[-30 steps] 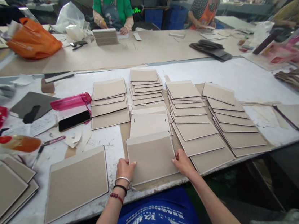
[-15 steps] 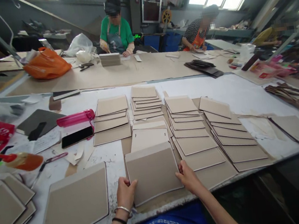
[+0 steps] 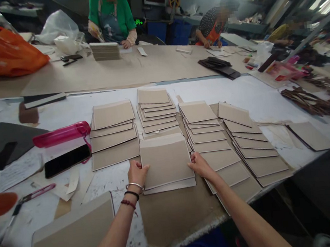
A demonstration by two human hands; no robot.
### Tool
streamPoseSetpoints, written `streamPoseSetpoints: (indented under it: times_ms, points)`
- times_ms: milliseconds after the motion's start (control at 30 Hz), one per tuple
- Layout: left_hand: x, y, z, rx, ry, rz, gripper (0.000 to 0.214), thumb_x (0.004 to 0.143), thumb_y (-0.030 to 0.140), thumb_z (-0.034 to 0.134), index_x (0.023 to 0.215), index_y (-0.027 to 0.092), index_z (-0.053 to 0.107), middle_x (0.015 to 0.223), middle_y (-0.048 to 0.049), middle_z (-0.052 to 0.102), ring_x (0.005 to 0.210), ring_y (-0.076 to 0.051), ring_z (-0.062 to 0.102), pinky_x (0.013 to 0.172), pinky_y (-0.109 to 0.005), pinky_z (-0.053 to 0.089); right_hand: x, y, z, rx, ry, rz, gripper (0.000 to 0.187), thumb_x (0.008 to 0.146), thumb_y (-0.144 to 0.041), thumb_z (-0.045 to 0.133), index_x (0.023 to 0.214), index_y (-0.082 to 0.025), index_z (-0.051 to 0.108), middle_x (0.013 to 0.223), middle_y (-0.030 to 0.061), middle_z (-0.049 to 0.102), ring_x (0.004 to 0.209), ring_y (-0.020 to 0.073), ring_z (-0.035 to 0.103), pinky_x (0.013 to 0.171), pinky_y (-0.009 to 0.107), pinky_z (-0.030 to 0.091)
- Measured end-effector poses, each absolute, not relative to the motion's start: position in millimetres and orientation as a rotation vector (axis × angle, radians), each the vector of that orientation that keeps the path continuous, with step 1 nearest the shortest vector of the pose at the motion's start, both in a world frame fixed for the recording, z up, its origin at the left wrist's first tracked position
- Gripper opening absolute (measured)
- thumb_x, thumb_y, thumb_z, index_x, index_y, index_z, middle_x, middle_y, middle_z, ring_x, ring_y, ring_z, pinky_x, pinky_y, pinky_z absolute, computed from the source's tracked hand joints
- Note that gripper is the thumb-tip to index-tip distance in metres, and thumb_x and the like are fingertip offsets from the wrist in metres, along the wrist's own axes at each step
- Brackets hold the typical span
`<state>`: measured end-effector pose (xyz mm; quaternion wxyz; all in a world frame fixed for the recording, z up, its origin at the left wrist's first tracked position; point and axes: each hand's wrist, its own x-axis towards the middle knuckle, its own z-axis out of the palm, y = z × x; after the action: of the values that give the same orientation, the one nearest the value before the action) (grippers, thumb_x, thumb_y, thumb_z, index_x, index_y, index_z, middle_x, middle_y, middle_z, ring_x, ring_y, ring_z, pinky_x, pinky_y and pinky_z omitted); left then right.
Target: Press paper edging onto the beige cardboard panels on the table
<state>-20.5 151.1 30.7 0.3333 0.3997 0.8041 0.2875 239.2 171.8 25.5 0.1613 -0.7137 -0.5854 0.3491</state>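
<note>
Between my two hands is a beige rectangular panel (image 3: pixel 166 159) with a thin dark edge and a paler strip along its top. My left hand (image 3: pixel 137 172) pinches its left edge, and my right hand (image 3: pixel 199 165) pinches the right one. The panel lies over a whiter sheet (image 3: pixel 171 186), whose lower border shows beneath it. Brown board (image 3: pixel 179 214) covers the table below. Overlapping rows of similar panels stand behind and to the right, such as the middle stack (image 3: pixel 156 115) and the right row (image 3: pixel 260 150).
To the left lie a black phone (image 3: pixel 67 160), a pink case (image 3: pixel 61 134), a pink-handled knife (image 3: pixel 38 192) and a large beige panel (image 3: pixel 73 239). Across the far table (image 3: pixel 158 66) two co-workers handle pieces. An orange bag (image 3: pixel 9 54) sits at the far left.
Both hands have moved forward with the panel, away from the table's front edge. It now covers most of the whiter sheet, and bare brown board shows in front. The view has tilted down.
</note>
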Motion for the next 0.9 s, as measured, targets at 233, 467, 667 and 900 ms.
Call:
streamPoseSetpoints:
  times_ms: [233,467,667,900]
  points:
    - [-22,160,21,1.024,2.088,0.652,0.031,0.057,0.028,0.067,0.062,0.022,0.036,0.053,0.0074,0.042,0.053,-0.013,0.044,0.053,-0.025,0.03,246,181,12,-2.079,-1.699,1.083,0.024,0.062,-0.018,0.057,0.072,-0.022,0.036,0.059,-0.0075,0.042,0.056,0.0117,0.043,0.054,0.023,0.032]
    - [-24,160,20,1.024,2.047,0.636,0.031,0.057,0.028,0.066,0.064,0.022,0.037,0.052,0.0088,0.041,0.051,-0.011,0.042,0.052,-0.024,0.032,253,179,2,-2.046,-1.716,1.137,0.023,0.064,-0.023,0.057,0.074,-0.023,0.036,0.059,-0.0069,0.043,0.057,0.0132,0.046,0.055,0.024,0.033]
    - [-25,151,15,1.047,2.014,0.678,0.03,0.058,0.033,0.064,0.068,0.022,0.039,0.055,0.008,0.044,0.053,-0.012,0.044,0.054,-0.024,0.036,254,177,-1,-2.007,-1.699,1.213,0.022,0.065,-0.024,0.054,0.077,-0.023,0.036,0.058,-0.0068,0.043,0.057,0.0141,0.046,0.055,0.025,0.034]
    - [-26,135,11,1.165,2.035,0.696,0.028,0.07,0.035,0.053,0.092,0.019,0.048,0.072,-0.0009,0.056,0.071,-0.019,0.056,0.071,-0.035,0.047,251,174,4,-2.011,-1.666,1.215,0.02,0.067,-0.02,0.054,0.078,-0.023,0.037,0.06,-0.0066,0.044,0.058,0.0142,0.047,0.056,0.025,0.035]
